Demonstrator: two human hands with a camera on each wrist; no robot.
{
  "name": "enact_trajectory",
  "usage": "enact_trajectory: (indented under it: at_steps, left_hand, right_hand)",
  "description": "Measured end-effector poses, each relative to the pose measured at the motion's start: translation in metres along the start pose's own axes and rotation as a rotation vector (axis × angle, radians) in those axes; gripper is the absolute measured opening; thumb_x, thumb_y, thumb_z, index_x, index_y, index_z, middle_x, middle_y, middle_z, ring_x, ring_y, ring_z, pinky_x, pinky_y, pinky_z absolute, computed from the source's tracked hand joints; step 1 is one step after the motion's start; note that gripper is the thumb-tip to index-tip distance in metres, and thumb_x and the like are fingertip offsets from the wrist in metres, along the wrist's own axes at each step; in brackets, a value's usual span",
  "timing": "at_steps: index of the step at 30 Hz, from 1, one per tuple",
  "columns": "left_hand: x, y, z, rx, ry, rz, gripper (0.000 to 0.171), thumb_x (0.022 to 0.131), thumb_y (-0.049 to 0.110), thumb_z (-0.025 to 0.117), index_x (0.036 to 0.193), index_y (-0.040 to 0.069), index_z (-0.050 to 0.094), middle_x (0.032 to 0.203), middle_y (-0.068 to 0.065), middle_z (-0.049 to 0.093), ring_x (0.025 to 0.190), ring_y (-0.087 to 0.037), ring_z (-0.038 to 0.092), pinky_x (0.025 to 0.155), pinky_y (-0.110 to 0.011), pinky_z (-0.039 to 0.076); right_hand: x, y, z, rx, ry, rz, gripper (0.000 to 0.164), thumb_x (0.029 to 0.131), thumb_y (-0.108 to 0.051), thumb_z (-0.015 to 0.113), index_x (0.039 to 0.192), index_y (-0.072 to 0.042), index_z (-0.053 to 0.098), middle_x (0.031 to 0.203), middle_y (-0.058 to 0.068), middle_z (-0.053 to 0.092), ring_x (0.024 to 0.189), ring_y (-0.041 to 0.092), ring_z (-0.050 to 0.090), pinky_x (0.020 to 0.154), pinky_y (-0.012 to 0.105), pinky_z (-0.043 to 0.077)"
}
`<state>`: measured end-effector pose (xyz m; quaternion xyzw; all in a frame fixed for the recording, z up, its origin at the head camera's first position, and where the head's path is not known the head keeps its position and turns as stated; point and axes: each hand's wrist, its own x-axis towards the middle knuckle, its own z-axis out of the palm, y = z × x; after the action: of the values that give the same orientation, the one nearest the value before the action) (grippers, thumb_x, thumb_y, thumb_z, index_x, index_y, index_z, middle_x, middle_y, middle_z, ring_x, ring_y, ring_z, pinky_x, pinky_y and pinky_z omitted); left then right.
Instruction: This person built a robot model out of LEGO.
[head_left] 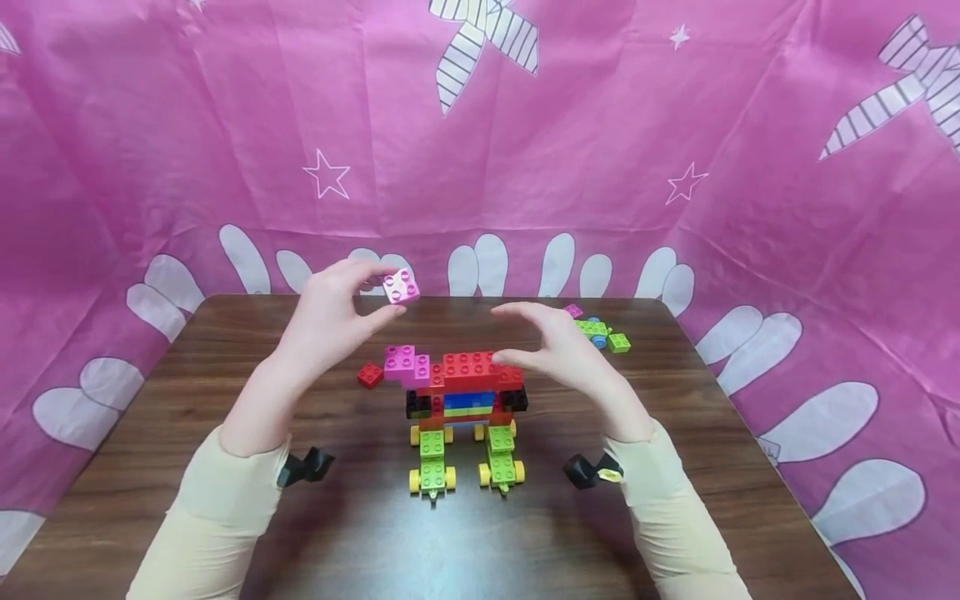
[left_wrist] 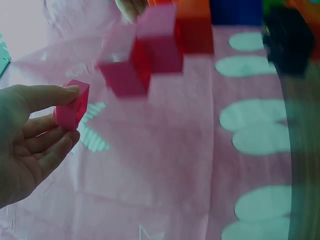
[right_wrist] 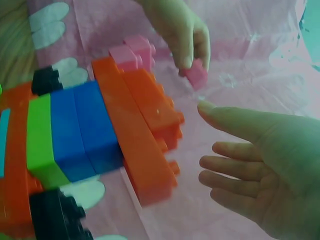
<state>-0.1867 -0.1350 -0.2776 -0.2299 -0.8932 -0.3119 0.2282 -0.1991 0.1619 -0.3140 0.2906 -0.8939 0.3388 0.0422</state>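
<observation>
Between thumb and fingertips, my left hand (head_left: 330,308) pinches a pink toy building brick (head_left: 401,286), raised above the left end of a brick model. The model has red bricks (head_left: 468,371) along its top, pink bricks (head_left: 401,362) at its left end, and blue and green ones in the middle. Black bricks (head_left: 514,400) stick out at its sides, and green wheeled bases (head_left: 432,471) with yellow wheels stand under it. My right hand (head_left: 558,346) is beside the model's right end, fingers apart and holding nothing; in the right wrist view a gap separates it from the red bricks.
A loose red brick (head_left: 370,375) lies on the brown table (head_left: 337,533), left of the model. At the back right are a green wheeled piece (head_left: 591,328), a small green brick (head_left: 618,342) and a pink brick (head_left: 573,311). Pink cloth (head_left: 480,183) surrounds the table.
</observation>
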Motion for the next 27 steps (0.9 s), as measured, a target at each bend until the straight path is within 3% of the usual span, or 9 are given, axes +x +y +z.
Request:
enact_trajectory:
  at_steps: [7, 16, 27]
  left_hand:
    - [-0.001, 0.022, 0.015, -0.073, -0.033, 0.067, 0.045, 0.08, 0.015, 0.081, 0.121, 0.005, 0.066, 0.112, -0.01, 0.07, 0.103, -0.027, 0.063, 0.088, -0.044, 0.053]
    - [-0.007, 0.05, 0.04, -0.129, -0.093, 0.085, 0.045, 0.081, 0.017, 0.08, 0.123, 0.007, 0.066, 0.118, -0.007, 0.068, 0.111, -0.024, 0.062, 0.094, -0.041, 0.053]
    - [-0.01, 0.066, 0.075, -0.146, -0.183, 0.096, 0.044, 0.081, 0.019, 0.08, 0.122, 0.009, 0.066, 0.121, -0.006, 0.068, 0.118, -0.023, 0.06, 0.098, -0.043, 0.052]
  right_hand:
    - [-0.012, 0.015, -0.011, -0.011, 0.071, 0.019, 0.057, 0.081, -0.03, 0.08, 0.132, -0.012, 0.059, 0.132, 0.005, 0.063, 0.126, 0.024, 0.054, 0.105, 0.049, 0.044]
    - [-0.024, 0.024, -0.017, 0.012, 0.139, -0.033, 0.054, 0.082, -0.026, 0.08, 0.129, -0.01, 0.061, 0.129, 0.007, 0.064, 0.124, 0.023, 0.056, 0.104, 0.048, 0.045]
    - [-0.032, 0.038, -0.015, 0.056, 0.098, -0.12, 0.061, 0.075, -0.02, 0.085, 0.13, -0.01, 0.061, 0.128, 0.008, 0.065, 0.12, 0.023, 0.059, 0.1, 0.05, 0.048]
